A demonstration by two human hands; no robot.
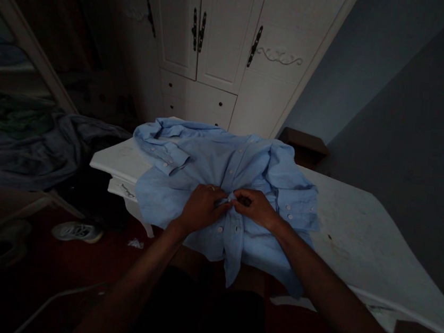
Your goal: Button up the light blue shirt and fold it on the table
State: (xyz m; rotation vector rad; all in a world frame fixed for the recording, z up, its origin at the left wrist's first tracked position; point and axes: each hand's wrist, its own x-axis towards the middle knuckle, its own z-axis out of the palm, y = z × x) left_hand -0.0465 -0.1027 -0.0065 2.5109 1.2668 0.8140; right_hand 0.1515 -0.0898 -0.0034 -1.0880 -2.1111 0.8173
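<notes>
A light blue button-up shirt [203, 156] lies spread on a white table, its lower hem hanging over the near edge. Both sleeves are folded in over the body, and white buttons show on the cuffs and down the front. My left hand [204, 207] pinches the front placket from the left, a ring on one finger. From the right, my right hand [255, 206] grips the same spot of the placket with bent fingers. The fabric gathers in creases between my fingertips. Any button right at the fingertips is too small to make out surely.
The white table [354, 219] reaches to the right. Behind it stands a white wardrobe [228, 44] with dark handles, and a brown box-like piece [304, 144]. Grey clothing [43, 151] hangs at the left. A shoe [77, 232] lies on the red floor.
</notes>
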